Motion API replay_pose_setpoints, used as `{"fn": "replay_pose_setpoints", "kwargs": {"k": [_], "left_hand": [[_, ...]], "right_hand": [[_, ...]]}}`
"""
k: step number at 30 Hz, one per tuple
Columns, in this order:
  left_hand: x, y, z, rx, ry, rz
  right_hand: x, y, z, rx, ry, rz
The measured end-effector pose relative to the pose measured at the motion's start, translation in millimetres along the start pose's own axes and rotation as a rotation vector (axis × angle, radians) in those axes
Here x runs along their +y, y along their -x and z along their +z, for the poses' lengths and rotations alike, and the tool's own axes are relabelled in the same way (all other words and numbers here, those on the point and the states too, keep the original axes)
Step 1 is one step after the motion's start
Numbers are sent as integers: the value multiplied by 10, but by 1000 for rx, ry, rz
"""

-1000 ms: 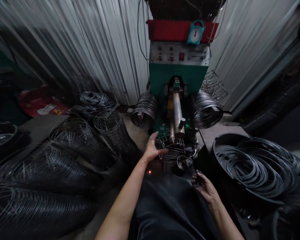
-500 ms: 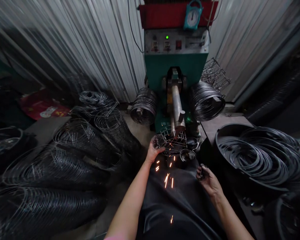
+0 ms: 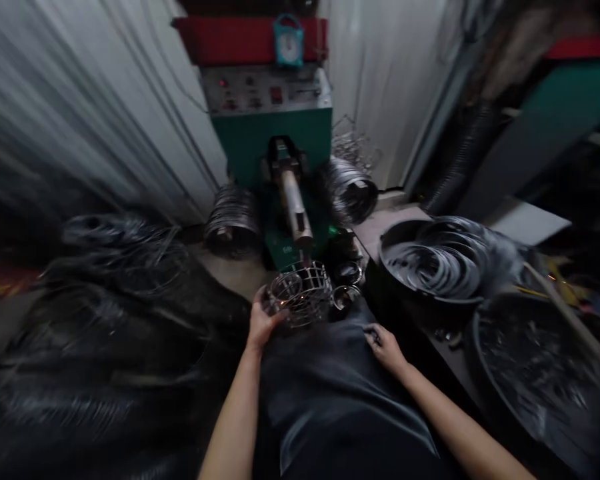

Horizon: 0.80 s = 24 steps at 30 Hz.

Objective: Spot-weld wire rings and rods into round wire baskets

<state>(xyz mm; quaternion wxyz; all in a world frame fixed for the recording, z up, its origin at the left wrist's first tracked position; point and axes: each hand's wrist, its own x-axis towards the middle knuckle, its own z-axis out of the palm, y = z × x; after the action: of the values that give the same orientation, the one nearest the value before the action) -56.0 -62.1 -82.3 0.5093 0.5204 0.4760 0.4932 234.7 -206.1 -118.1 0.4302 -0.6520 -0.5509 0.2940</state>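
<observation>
My left hand [image 3: 263,323] is closed on the left side of a round wire basket [image 3: 318,279], its thumb along the near side. The basket sits beneath the tip of a spot welder's electrode arm [image 3: 295,200]; faint orange sparks glow among its wires. To the right of the basket, my right hand [image 3: 386,348] hovers over or rests against the dark apron [image 3: 340,373], fingers curled inward. Whatever those fingers hold, if anything, is too small and blurred to name. Two small metal rings or cups [image 3: 347,298] are just right of the basket.
Behind stands the green welder cabinet [image 3: 275,143] with a teal dial scale [image 3: 289,47] on top. Wire coils [image 3: 233,223] flank the arm. On the right are a tub [image 3: 387,267] of wire rings [image 3: 440,267] and a tub of small parts [image 3: 535,360]. Blurred wire stacks [image 3: 80,373] lie left.
My view has turned to the right, so the machine appears further left. The bright spray of sparks has shrunk to faint specks. My left hand stays on the basket; my right hand's fingers remain curled.
</observation>
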Motion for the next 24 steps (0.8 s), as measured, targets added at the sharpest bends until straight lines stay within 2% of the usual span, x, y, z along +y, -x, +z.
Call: {"fn": "replay_pose_setpoints", "kwargs": {"k": [2, 4, 8, 11, 14, 17, 19, 21, 24], "left_hand": [[77, 166, -38, 26, -81, 12], [167, 280, -45, 20, -186, 18], [378, 362, 70, 37, -605, 130], [565, 384, 258, 19, -912, 224], [745, 409, 480, -31, -1092, 291], [855, 443, 667, -80, -1189, 374], [871, 476, 743, -86, -1205, 391], [849, 505, 775, -85, -1184, 403], [779, 483, 760, -81, -1117, 412]], "right_hand": [[-32, -17, -18, 38, 85, 14], [-20, -8, -42, 22, 190, 52], [-31, 23, -91, -15, 270, 89], [-317, -45, -115, -88, 313, 22], [-824, -232, -92, -288, 473, -188], [-1269, -461, -14, -392, 643, -204], [-1428, -547, 62, -389, 690, -178], [-1467, -558, 144, -339, 664, -178], [-1364, -554, 229, -273, 545, -214]]}}
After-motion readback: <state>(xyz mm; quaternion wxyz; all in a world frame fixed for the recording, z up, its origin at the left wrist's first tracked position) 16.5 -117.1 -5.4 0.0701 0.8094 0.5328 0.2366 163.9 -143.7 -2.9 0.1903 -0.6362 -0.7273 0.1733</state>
